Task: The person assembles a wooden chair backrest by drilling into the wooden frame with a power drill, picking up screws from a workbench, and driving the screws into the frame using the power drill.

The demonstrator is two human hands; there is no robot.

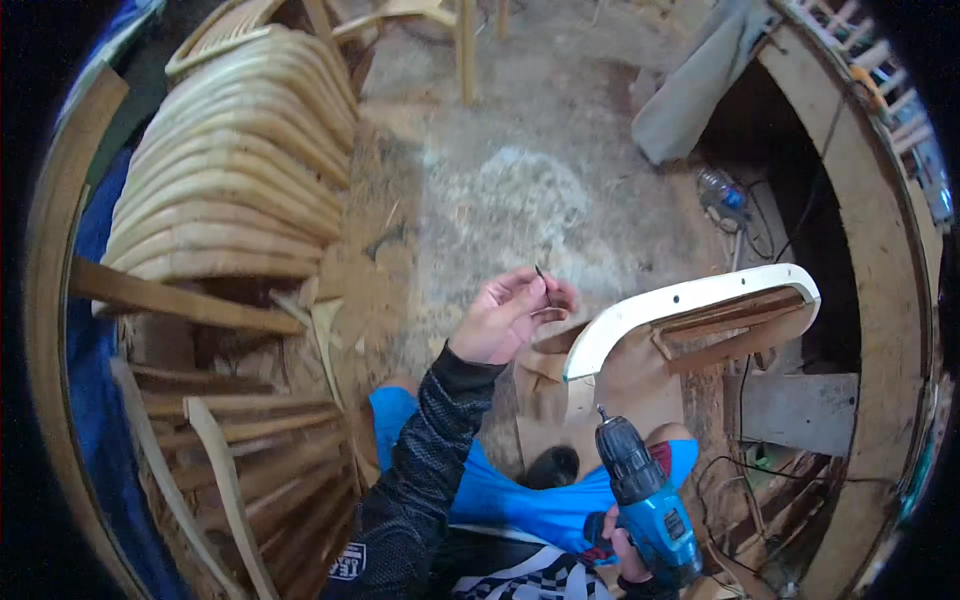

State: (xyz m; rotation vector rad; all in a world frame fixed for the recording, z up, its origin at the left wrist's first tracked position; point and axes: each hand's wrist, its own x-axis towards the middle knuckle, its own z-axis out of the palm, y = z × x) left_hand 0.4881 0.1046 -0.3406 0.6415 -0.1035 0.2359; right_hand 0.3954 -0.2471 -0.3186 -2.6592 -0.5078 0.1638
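From the head view, we see our left hand raised in front of us, its fingers pinched around a thin dark screw held upright by its tip end, likely so it can be sorted or set point-first. Our right hand sits low by our lap, closed around the grip of a blue cordless drill, whose bit points up and away, parked clear of the work. Just beyond the drill, a curved white-edged wooden chair part rests propped over our knees, with small holes along its pale face turned toward us for easy reach. To our left stands a stack of curved wooden pieces, and sawdust covers the floor ahead.
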